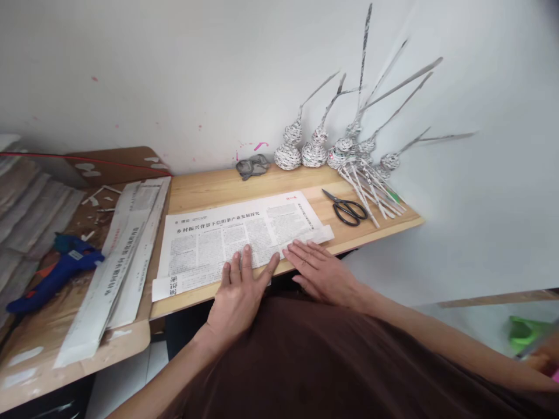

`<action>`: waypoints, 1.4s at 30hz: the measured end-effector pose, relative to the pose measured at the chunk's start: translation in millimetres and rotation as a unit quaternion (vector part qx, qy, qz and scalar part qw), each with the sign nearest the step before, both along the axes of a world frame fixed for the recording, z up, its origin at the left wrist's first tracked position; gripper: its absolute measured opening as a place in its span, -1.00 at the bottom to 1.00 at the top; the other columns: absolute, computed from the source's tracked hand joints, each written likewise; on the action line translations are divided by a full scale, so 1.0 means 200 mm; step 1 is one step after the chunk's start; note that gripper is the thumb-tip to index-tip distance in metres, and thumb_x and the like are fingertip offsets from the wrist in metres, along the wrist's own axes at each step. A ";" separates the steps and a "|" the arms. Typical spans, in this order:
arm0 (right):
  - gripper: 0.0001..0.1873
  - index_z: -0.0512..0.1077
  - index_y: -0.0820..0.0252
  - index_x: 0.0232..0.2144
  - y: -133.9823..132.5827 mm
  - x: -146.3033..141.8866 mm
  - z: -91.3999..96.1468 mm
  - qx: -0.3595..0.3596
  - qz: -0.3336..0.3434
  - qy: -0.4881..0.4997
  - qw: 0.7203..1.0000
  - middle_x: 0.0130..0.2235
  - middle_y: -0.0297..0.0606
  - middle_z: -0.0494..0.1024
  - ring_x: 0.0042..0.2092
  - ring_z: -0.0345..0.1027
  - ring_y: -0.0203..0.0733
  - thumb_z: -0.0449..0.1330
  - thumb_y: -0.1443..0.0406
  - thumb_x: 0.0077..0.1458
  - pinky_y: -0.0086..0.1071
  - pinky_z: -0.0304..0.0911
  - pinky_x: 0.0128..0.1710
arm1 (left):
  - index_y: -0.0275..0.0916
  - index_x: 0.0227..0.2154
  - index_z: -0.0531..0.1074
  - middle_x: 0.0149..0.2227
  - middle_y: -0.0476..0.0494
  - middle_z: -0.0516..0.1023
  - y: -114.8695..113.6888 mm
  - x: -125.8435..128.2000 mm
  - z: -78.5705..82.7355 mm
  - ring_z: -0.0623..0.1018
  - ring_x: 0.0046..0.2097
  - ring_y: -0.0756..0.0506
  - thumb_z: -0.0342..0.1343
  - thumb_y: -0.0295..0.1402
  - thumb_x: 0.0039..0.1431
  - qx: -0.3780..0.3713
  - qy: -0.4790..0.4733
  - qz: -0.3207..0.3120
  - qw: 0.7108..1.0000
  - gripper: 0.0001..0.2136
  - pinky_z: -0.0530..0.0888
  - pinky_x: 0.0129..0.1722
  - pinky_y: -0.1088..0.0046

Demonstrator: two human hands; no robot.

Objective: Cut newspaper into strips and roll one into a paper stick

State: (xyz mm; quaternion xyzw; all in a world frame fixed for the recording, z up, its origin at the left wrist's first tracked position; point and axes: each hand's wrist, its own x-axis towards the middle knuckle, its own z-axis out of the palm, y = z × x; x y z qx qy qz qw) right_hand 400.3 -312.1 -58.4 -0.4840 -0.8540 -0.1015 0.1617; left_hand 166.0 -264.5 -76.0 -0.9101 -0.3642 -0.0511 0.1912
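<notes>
A printed newspaper sheet (236, 233) lies on the wooden table, its near edge folded over into a strip. My left hand (240, 288) rests on that near edge with its fingers spread. To its right, my right hand (321, 270) lies flat on the strip, fingers stretched out and close together. Neither hand grasps anything. Black-handled scissors (347, 209) lie slightly open to the right of the sheet. Beyond them is a bundle of rolled paper sticks (371, 186).
Several gourd shapes woven from paper (288, 156) stand along the wall. A crumpled grey cloth-like item (253, 167) lies beside them. At left are folded newspaper strips (124, 262), a blue glue gun (56, 270) and stacked paper (26, 203). The wooden table (205, 186) ends at my body.
</notes>
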 end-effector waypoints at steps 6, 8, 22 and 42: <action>-0.46 0.26 0.48 0.20 -0.02 -0.02 -0.13 0.010 -0.063 -0.037 0.997 0.22 0.05 0.32 0.28 0.12 0.05 0.05 0.25 0.26 -0.09 0.12 0.25 | -0.20 0.36 -0.33 0.28 -0.61 0.12 0.00 -0.01 -0.02 0.29 0.22 -0.46 -0.01 -0.37 0.29 0.015 -0.014 -0.001 1.000 -0.28 0.41 0.09 0.01; -0.47 0.28 0.49 0.19 -0.03 0.00 -0.12 0.013 -0.089 -0.048 0.995 0.21 0.05 0.33 0.26 0.16 0.06 0.04 0.25 0.26 -0.11 0.14 0.24 | -0.31 0.36 -0.27 0.27 -0.63 0.11 0.00 -0.02 -0.02 0.27 0.23 -0.47 -0.02 -0.39 0.29 0.012 -0.012 0.002 1.000 -0.31 0.40 0.11 0.01; -0.37 0.17 0.54 0.24 -0.07 0.09 -0.09 -0.036 -0.225 -0.106 0.968 0.25 0.14 0.25 0.28 0.10 0.10 0.03 0.22 0.23 -0.05 -0.04 0.27 | -0.21 0.36 -0.30 0.27 -0.61 0.11 0.01 -0.02 -0.03 0.28 0.22 -0.44 -0.06 -0.49 0.28 0.004 -0.026 -0.002 1.000 -0.31 0.40 0.10 0.01; -0.26 0.20 0.68 0.19 -0.04 -0.01 -0.10 -0.030 -0.263 -0.101 0.959 0.18 0.38 0.29 0.25 0.10 0.32 0.10 0.14 0.14 0.05 0.03 0.20 | -0.23 0.35 -0.10 0.26 -0.63 0.14 0.01 -0.01 -0.03 0.34 0.21 -0.41 -0.05 -0.50 0.26 0.039 0.015 0.000 0.999 -0.38 0.41 0.09 0.04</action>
